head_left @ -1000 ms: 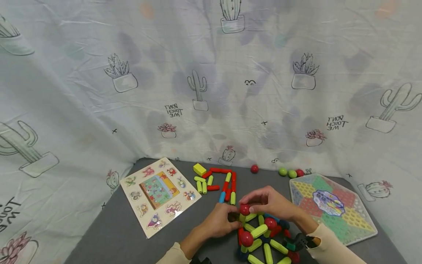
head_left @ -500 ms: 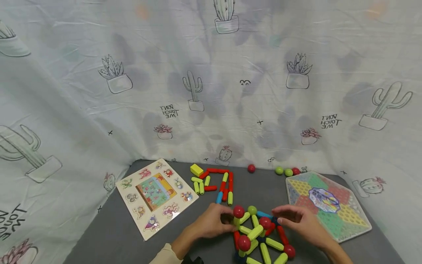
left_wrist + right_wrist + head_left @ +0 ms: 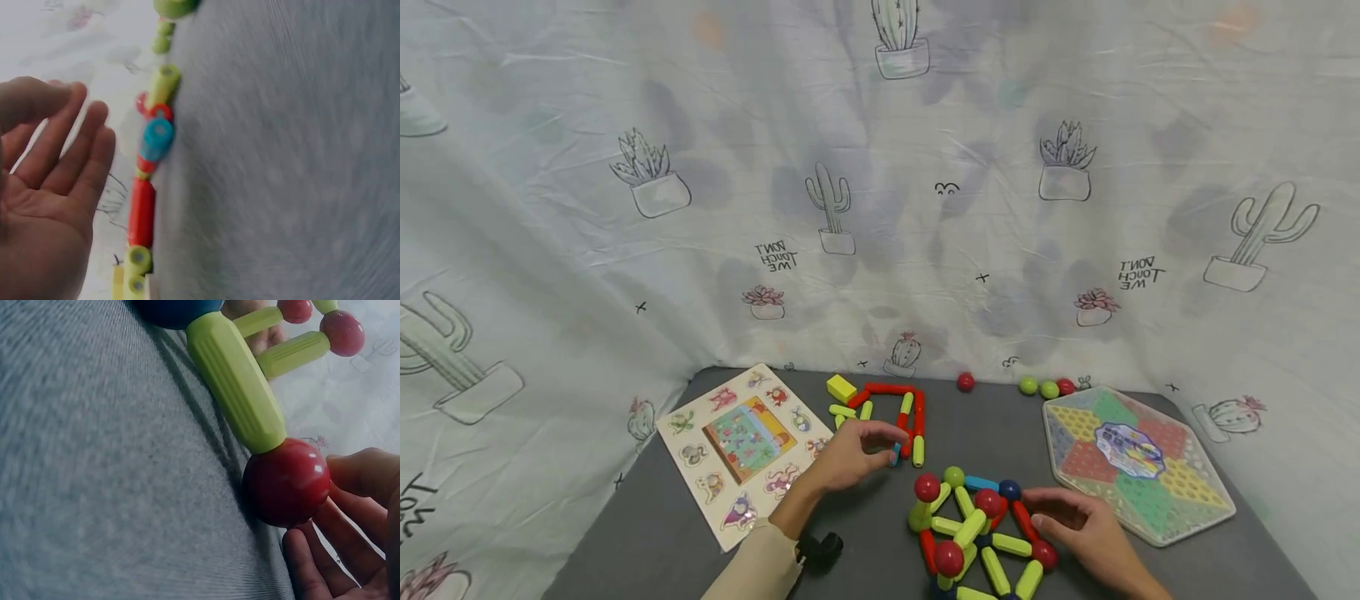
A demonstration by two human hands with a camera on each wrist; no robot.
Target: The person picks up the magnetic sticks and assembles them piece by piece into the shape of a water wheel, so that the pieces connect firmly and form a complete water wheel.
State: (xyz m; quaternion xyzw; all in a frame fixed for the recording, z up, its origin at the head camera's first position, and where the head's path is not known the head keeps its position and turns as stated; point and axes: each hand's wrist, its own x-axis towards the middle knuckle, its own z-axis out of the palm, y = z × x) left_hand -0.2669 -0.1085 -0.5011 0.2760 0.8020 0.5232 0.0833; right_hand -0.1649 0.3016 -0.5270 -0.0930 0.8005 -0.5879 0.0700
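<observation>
A magnetic ball-and-rod structure [image 3: 995,572] stands on the grey table, built of yellow-green, red and blue rods with red, green and dark blue balls. My left hand [image 3: 853,457] reaches over the loose rods, fingertips right by a blue rod [image 3: 895,454]. In the left wrist view its fingers are loosely extended, and the blue rod [image 3: 157,139] lies beyond them. At the structure's right side is my right hand [image 3: 1086,533], fingers slightly bent beside a red rod [image 3: 1024,521]. Thumb and fingers are spread around a red corner ball [image 3: 287,482] in the right wrist view.
Loose red rods [image 3: 889,389] and a yellow block [image 3: 842,389] lie behind my left hand. A wooden puzzle board [image 3: 711,500] is at left, a hexagonal game board [image 3: 1142,467] at right. Several loose balls [image 3: 1028,386] sit along the back by the patterned curtain [image 3: 880,208].
My left hand has left the structure and moved up and left to the loose rods. My right hand has come away from the upper red ball to the structure's right side.
</observation>
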